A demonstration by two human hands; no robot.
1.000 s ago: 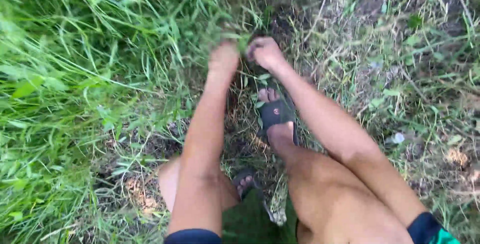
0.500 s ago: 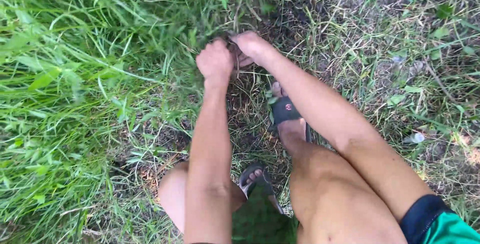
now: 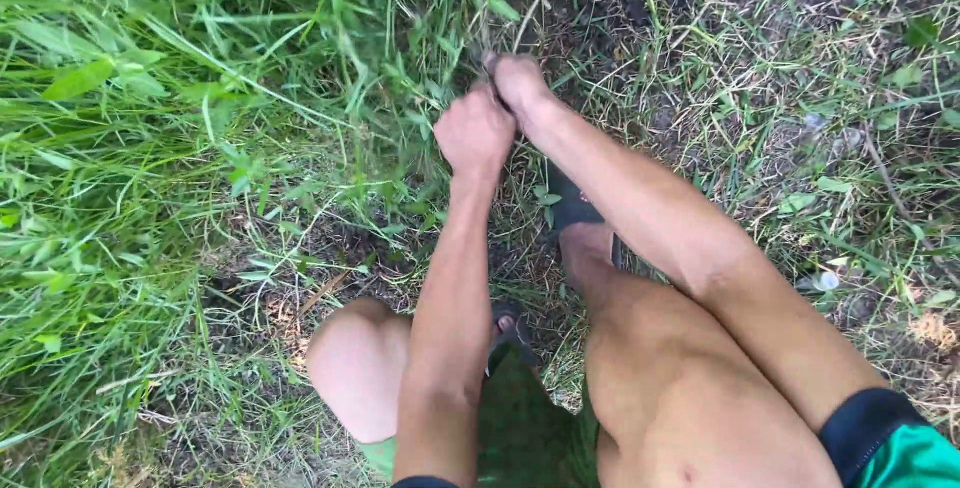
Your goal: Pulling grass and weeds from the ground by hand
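- Both hands have drawn nearer to the body and closed up against each other since the earlier frame, where they sat a little apart at the foot of the grass; the left knee has also come further into view.
- Left hand (image 3: 474, 133) is curled into a fist, its grip pressed together around thin grass stems (image 3: 440, 98) at the edge of the tall grass (image 3: 150, 148).
- Right hand (image 3: 520, 83) lies just beyond and touching the left, fingers folded down on the same tuft; what exactly they pinch is hidden, so I cannot tell.
- Stems run from the fists up and left into the thick green clump, so the tuft looks rooted and not yet free.
- Near and right of the hands the soil (image 3: 600, 28) is dark and mostly bare with dry straw, which suggests that patch is already pulled; the dense growth on the left is left to do.
- A dark sandal (image 3: 572, 206) sits under the right forearm.
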